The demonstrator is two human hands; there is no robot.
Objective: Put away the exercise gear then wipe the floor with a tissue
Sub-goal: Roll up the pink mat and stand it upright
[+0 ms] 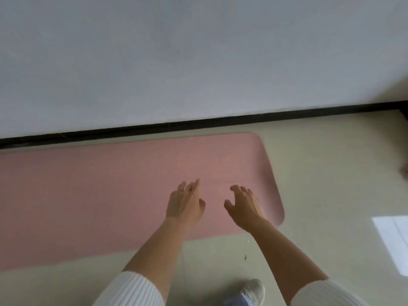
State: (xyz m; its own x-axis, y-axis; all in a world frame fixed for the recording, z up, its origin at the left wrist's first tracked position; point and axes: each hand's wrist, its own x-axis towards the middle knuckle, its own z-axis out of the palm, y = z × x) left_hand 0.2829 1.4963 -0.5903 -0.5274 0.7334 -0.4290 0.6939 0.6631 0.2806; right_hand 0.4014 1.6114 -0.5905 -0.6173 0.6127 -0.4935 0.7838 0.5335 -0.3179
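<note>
A: Where does the pink mat (99,195) lie?

B: Flat on the floor (331,164), just beside the black skirting (198,123) under the wall (198,62). Its long axis runs left to right, parallel to that skirting. The 1 end in view, with 2 rounded corners, points right; the other runs out of frame on the left.

A: And the hands?

B: Both are over the right-hand part of the mat. The left hand (184,204) and right hand (245,208) have fingers spread and loosely bent, grasping nothing (whether the fingertips touch the mat I cannot tell).

A: How will it handle?

B: I'd judge it light, soft and floppy, with a grippy face, so it should roll rather than lift as a sheet. The short right edge looks the place to take hold, 1 hand near each corner, rolling leftward along the long axis.

A: Anything else?

B: A shoe (254,290) at the bottom, and a dark speck (245,257) on the floor.
</note>
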